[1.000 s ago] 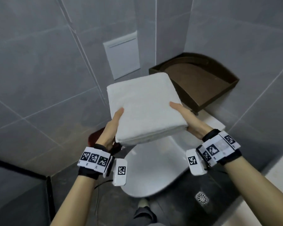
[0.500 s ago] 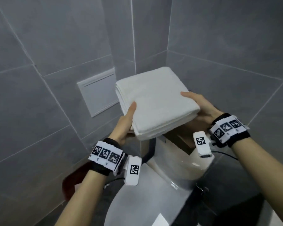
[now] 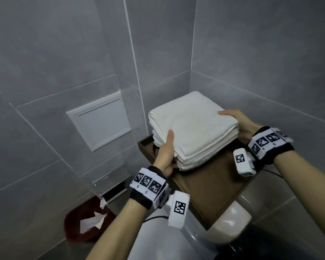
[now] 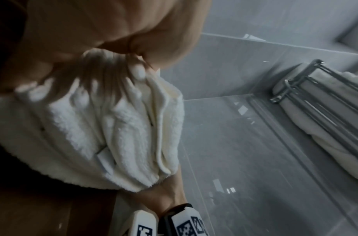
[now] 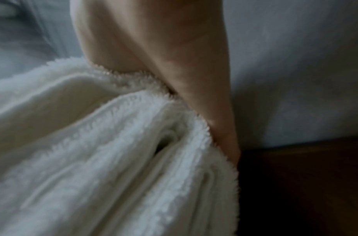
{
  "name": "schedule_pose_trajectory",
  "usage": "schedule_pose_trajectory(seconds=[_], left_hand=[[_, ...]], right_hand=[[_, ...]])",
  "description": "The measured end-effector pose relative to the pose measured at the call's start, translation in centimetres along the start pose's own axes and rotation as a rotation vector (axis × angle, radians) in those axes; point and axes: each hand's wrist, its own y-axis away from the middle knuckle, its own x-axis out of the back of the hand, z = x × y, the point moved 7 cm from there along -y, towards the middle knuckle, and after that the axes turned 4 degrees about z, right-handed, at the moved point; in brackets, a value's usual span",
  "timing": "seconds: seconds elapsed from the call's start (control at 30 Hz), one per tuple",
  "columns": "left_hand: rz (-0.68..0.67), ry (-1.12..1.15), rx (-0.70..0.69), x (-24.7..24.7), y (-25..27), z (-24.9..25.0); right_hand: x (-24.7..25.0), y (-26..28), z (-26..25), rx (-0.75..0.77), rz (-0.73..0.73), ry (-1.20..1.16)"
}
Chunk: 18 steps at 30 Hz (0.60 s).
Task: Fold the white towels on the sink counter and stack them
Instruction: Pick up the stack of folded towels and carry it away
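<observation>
A stack of folded white towels [image 3: 191, 126] hangs between my two hands over the far end of a brown wooden tray [image 3: 210, 186]. My left hand [image 3: 165, 152] grips the stack's near left corner, thumb on top and fingers underneath. My right hand [image 3: 238, 122] grips the right edge the same way. In the left wrist view the towel layers [image 4: 113, 135] bunch under the left hand [image 4: 113, 32]. The right wrist view shows the right hand [image 5: 153, 47] pressed against the fluffy towel folds [image 5: 113, 159]. Whether the stack touches the tray is hidden.
The tray sits on a white toilet tank [image 3: 231, 222] in a grey tiled corner. A white flush panel [image 3: 99, 121] is on the wall to the left. A dark red bin [image 3: 88, 222] with tissue stands on the floor. A chrome towel rack [image 4: 315, 99] shows in the left wrist view.
Both hands have carried the towel stack forward and down, from chest height to just over the tray. Their grip on it is unchanged.
</observation>
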Motion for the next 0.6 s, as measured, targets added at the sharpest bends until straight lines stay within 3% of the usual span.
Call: schedule_pose_trajectory(seconds=[0.2, 0.47, 0.53, 0.6], left_hand=[[0.114, -0.068, 0.074, 0.3, -1.8, -2.0], [0.022, -0.263, 0.183, 1.2, -2.2, -2.5], [0.073, -0.266, 0.103, 1.4, -2.7, -2.0], [0.170, -0.443, -0.156, 1.8, -3.1, 0.1]], right_hand=[[0.5, -3.9, 2.9, -0.064, 0.017, 0.249], [0.8, -4.9, 3.9, -0.072, -0.005, 0.371], [0.8, -4.4, 3.3, -0.007, 0.033, 0.616], [0.6, -3.6, 1.7, 0.181, 0.083, 0.890]])
